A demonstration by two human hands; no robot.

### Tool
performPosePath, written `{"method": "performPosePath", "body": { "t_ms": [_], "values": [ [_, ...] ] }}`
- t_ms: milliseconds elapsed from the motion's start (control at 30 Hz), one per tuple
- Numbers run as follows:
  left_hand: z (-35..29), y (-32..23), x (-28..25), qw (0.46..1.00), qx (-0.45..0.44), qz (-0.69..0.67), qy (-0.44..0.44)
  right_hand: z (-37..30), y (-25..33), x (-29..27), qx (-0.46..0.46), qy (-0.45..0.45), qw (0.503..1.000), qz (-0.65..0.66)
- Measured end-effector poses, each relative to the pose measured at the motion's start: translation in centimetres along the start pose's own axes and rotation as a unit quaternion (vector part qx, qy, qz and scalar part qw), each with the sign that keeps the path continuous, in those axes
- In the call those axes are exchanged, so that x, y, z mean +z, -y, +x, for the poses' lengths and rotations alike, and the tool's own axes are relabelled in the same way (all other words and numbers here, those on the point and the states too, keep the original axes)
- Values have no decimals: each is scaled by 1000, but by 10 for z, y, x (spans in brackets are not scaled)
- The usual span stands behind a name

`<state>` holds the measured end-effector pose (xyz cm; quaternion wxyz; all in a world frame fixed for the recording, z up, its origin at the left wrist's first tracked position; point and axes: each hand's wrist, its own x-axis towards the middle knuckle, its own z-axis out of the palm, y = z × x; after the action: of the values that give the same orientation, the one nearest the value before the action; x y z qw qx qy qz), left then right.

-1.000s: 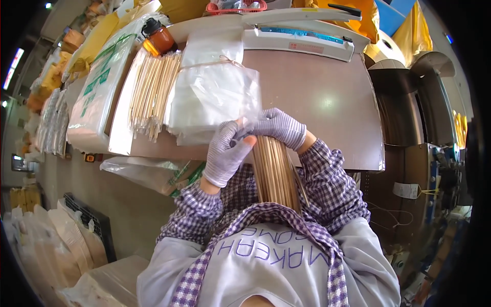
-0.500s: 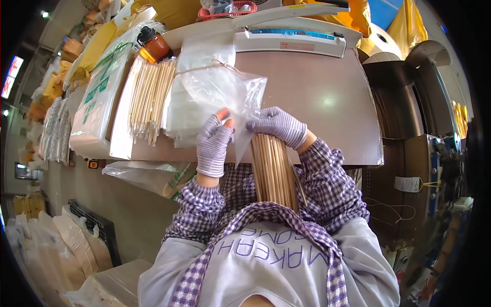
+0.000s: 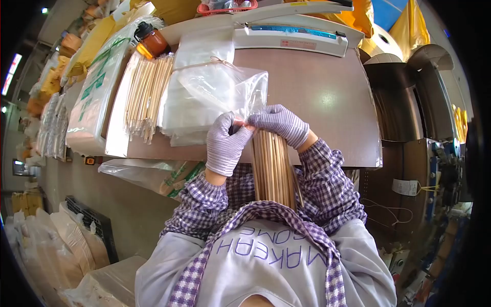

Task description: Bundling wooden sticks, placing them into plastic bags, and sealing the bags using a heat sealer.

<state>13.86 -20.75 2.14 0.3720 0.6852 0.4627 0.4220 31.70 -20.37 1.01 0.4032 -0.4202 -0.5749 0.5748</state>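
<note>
Clear plastic bag (image 3: 225,89) held open above table (image 3: 327,97) centre. Stack of flat clear bags (image 3: 192,110) beneath it. White sack with green print (image 3: 94,97) at left edge. White label (image 3: 406,187) hanging at right, below table level.

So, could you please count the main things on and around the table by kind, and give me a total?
Gloved hands: 2, left hand and right hand
Clear plastic bag in both hands: 1
Bundles of wooden sticks: 2, one at the hands, one on the table
Stack of clear bags: 1
Orange bottle: 1
Sealing machine: 1
Total: 8
</note>
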Motion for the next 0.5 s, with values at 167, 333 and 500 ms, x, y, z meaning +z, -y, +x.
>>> {"method": "performPosePath", "body": {
  "t_ms": [167,333,500],
  "values": [
    [-1,-10,-5,883,-208,-416,-65,-5,14,0,104,-10,993,52],
    [22,36,-61,682,-85,-722,78,-24,-15,-22,6,-36,996,85],
    [14,-13,-15,921,-179,-345,-32,-37,47,15,-135,164,964,160]
  ]
}}
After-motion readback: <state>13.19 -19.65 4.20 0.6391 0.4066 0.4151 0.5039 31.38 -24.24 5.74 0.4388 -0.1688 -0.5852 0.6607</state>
